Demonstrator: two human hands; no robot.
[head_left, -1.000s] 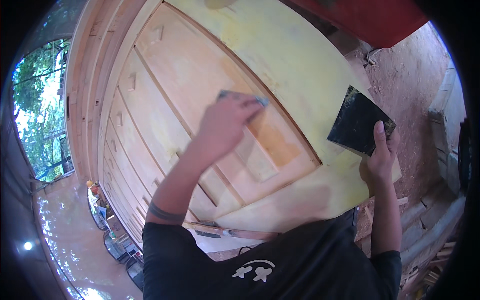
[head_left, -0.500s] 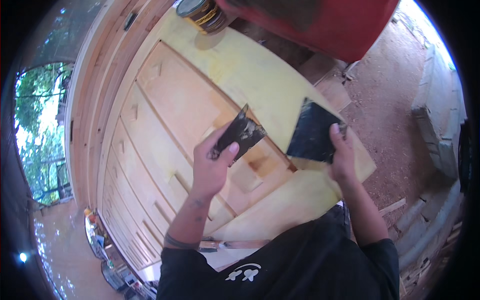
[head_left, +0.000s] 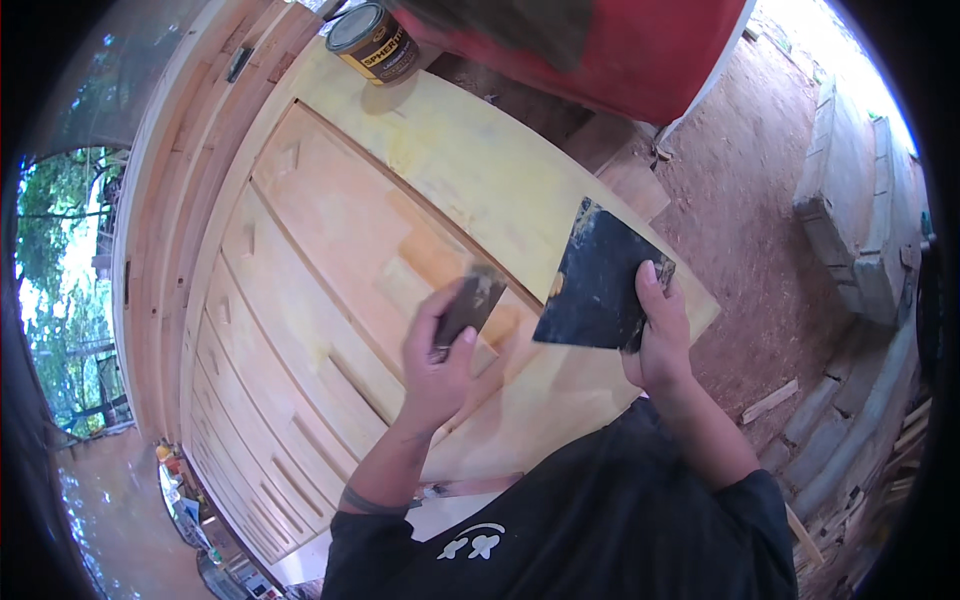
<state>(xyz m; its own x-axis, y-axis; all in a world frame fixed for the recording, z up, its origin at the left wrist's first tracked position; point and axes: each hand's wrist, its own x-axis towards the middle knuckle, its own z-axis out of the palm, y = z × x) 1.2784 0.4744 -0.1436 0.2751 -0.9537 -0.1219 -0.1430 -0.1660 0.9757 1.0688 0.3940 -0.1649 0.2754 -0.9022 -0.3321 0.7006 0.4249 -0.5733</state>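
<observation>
My left hand (head_left: 440, 365) grips a small dark putty spreader (head_left: 470, 310), thumb across its face; its far edge is smeared by motion. To the right, my right hand (head_left: 662, 325) holds a larger black square spreader plate (head_left: 600, 275) by its right side. Pale residue marks the plate's edges. The two tools are apart, above the pale wooden door panel (head_left: 350, 200) and its yellowish frame (head_left: 480, 150). Brownish-orange patches (head_left: 430, 255) of filler or stain show on the panel beside the left hand's tool.
A brown can (head_left: 372, 45) with a yellow label stands on the frame's far end. Something red (head_left: 660, 60) hangs over the back right. Grey blocks (head_left: 850, 210) lie at the right on reddish dirt. Stacked planks (head_left: 190, 170) run along the left.
My left hand has come closer to my right, and its tool has turned more upright. The right hand still holds its plate. The whole view has shifted a little.
</observation>
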